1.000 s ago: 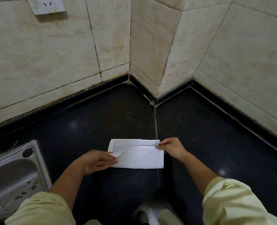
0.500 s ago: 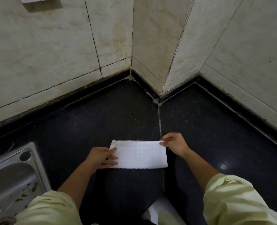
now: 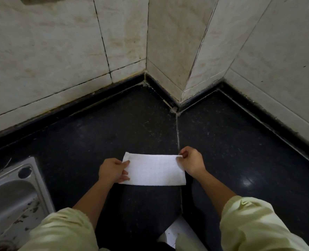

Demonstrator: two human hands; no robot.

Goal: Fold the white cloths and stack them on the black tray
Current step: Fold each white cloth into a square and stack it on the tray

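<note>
A white cloth (image 3: 154,170), folded into a flat rectangle, lies on the black countertop (image 3: 114,127) in front of me. My left hand (image 3: 112,170) grips its left edge, thumb on top and fingers against the side. My right hand (image 3: 191,163) pinches its far right corner between thumb and fingers. A black tray is not in view. Something white (image 3: 175,232) shows at the bottom edge between my sleeves; I cannot tell what it is.
A steel sink (image 3: 10,200) sits at the lower left, its rim close to my left arm. Tiled walls (image 3: 168,51) form a jutting corner at the back of the counter. A pale seam (image 3: 177,134) runs across the counter towards the cloth.
The lifted left flap of the cloth has been laid flat, so the cloth is now a neat rectangle. My left hand moved onto its left edge; my right hand stayed at the right corner.
</note>
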